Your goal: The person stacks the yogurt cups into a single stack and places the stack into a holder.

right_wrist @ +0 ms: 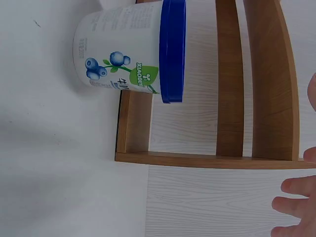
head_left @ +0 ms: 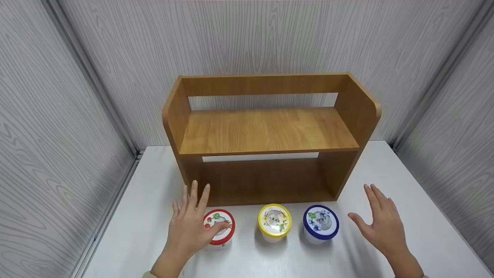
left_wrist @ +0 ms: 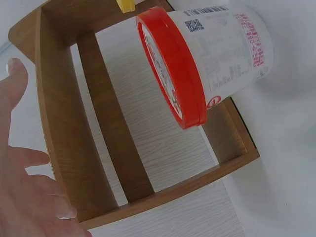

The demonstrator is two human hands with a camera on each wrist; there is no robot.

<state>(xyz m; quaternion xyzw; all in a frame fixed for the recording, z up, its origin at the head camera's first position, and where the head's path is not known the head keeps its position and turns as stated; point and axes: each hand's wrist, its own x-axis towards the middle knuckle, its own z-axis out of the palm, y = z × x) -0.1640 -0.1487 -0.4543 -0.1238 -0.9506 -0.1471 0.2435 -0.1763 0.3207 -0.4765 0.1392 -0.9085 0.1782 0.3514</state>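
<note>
In the head view my left hand [head_left: 188, 227] has its fingers spread, and its thumb overlaps the lid of the red-lidded tub [head_left: 225, 233]. The left wrist view shows that same tub [left_wrist: 222, 54] upright on the table, with the hand [left_wrist: 29, 182] off to its side and nothing in it. My right hand [head_left: 383, 226] hovers with fingers extended, right of the blue-lidded tub [head_left: 320, 222]. Blueberries are printed on the side of that tub [right_wrist: 121, 54] in the right wrist view. Between these two tubs stands a yellow-lidded tub [head_left: 274, 221].
A two-tier wooden shelf [head_left: 270, 131] stands behind the tubs on the white table [head_left: 154, 216]. Wood-patterned grey panels [head_left: 251, 34] enclose the table at the back and both sides.
</note>
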